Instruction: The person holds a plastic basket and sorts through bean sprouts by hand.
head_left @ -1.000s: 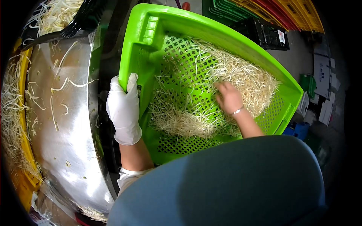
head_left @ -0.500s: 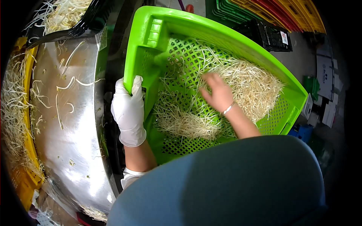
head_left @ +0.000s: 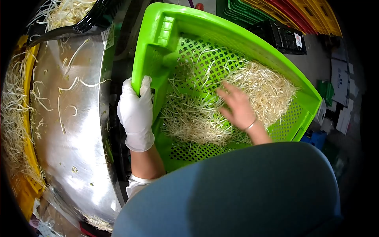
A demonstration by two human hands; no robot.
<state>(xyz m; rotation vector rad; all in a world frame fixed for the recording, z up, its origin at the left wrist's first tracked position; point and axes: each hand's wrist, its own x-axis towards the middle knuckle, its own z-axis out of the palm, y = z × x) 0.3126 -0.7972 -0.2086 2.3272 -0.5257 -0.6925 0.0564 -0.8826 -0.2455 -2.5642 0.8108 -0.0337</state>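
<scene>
A bright green perforated crate (head_left: 221, 20) tilts in front of me. Its left edge is in the grip of my left hand (head_left: 136, 112), which wears a white glove, thumb over the rim. Bare, with a thin bracelet at the wrist, my right hand (head_left: 239, 107) reaches into the crate with fingers apart. Its fingertips are by a pile of bean sprouts (head_left: 266, 93) on the right side of the crate; whether they touch it I cannot tell. Another heap of bean sprouts (head_left: 197, 122) lies at the lower left, below the hand. Loose strands cling to the mesh floor above.
To the left is a metal surface (head_left: 75, 130) with stray sprouts on it. Beyond it stands a yellow crate (head_left: 34, 154) beside more sprouts. Black trays (head_left: 89, 21) sit at the upper left. Stacked green crates (head_left: 237, 15) and a black crate (head_left: 276, 37) are at the back right.
My right hand has moved right and slightly down, toward the right-hand pile. Fewer strands lie across the upper mesh. My left hand still holds the crate's edge.
</scene>
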